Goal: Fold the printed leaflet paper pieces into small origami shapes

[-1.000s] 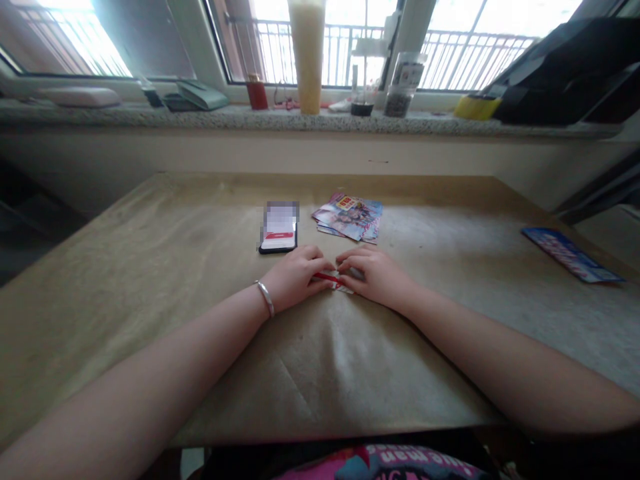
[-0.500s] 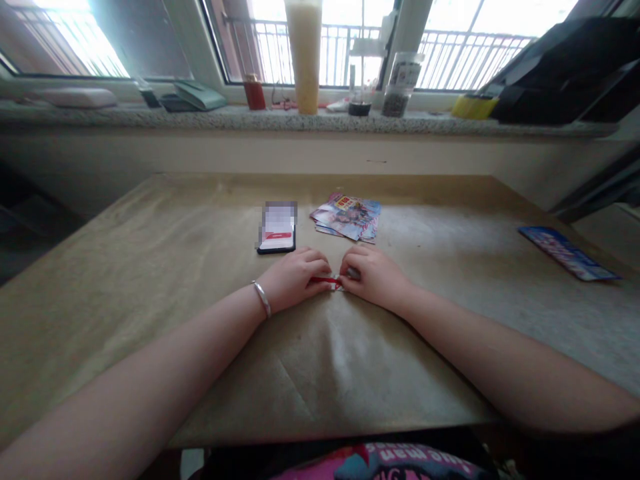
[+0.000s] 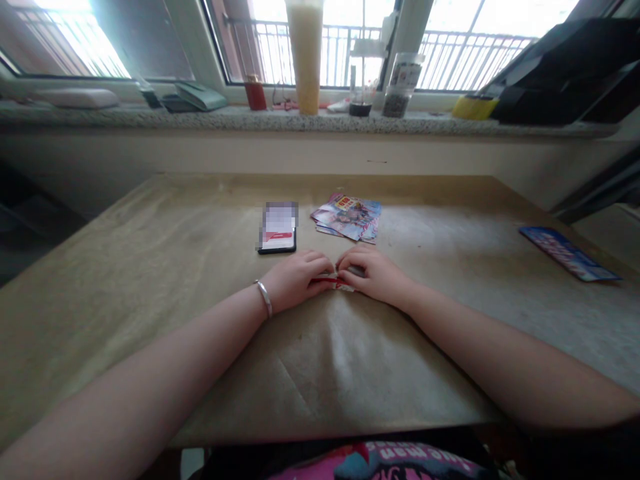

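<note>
Near the middle of the table, my left hand (image 3: 300, 277) and my right hand (image 3: 373, 272) meet around a small folded piece of red-and-white paper (image 3: 341, 285). The fingers of my left hand pinch its left part, while my right thumb and fingers close on its right part. Most of the paper is hidden under the fingers, so its full shape cannot be made out. Just beyond my hands lies a fanned pile of printed picture cards (image 3: 350, 217). A phone (image 3: 279, 228) with a lit, partly blurred screen lies beyond my left hand.
A blue printed packet (image 3: 567, 253) lies at the table's right side. The brown table (image 3: 310, 373) ends at a wall below a stone windowsill (image 3: 200, 120). On the sill stand a tall yellowish cylinder (image 3: 306, 60), a red container (image 3: 255, 95) and a clear jar (image 3: 400, 87).
My right fingers have shifted slightly on the paper, and more of its red-and-white lower edge shows beneath my right thumb. My left hand stays nearly in place.
</note>
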`<state>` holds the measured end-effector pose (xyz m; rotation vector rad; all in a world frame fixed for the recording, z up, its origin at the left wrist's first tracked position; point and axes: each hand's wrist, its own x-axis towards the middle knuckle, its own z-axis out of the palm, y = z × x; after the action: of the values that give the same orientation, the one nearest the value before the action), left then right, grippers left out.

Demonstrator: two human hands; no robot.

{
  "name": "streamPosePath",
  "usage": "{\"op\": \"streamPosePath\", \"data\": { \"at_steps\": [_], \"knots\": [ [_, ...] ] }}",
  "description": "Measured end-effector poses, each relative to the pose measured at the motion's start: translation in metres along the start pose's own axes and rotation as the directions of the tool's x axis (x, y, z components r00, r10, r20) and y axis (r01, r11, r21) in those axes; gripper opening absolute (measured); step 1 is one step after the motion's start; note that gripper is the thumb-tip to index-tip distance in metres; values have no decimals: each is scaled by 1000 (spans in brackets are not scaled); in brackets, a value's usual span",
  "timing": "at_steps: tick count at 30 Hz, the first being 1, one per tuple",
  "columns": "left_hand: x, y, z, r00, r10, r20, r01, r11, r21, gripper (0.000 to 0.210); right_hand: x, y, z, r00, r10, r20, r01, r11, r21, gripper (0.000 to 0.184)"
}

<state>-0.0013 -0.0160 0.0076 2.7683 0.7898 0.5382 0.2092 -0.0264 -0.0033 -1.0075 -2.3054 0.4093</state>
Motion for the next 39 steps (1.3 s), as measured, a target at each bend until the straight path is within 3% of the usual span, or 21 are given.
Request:
{"op": "streamPosePath", "data": {
  "at_steps": [7, 13, 18, 25, 30, 35, 39],
  "knots": [
    [0, 0, 0, 1000, -5, -26, 4, 999, -36, 11, -1, -5, -3, 999, -39, 28, 40, 999, -32, 10],
    [0, 1, -1, 988, -125, -88, 121, 991, -57, 6, -2, -9, -5, 997, 67, 37, -63, 994, -84, 9],
    [-1, 0, 2, 991, -76, -112, 61, 989, -132, 6, -1, -6, -3, 977, 207, 46, -210, 975, 67, 9],
    [0, 2, 3, 987, -63, -144, 42, 989, -144, 3, 1, -5, 3, 946, 308, 102, -324, 898, 299, 7],
    [2, 3, 4, 980, -103, -168, 74, 982, -175, 5, 0, -9, 8, 948, 317, -18, -280, 861, 425, 13],
    [2, 5, 7, 951, -248, -186, 198, 947, -252, 19, 0, -13, 7, 954, 284, -100, -236, 911, 337, 17],
    [2, 9, 5, 952, -260, -159, 225, 952, -207, 14, -1, -11, 8, 959, 239, -152, -187, 937, 294, 17]
  ]
}}
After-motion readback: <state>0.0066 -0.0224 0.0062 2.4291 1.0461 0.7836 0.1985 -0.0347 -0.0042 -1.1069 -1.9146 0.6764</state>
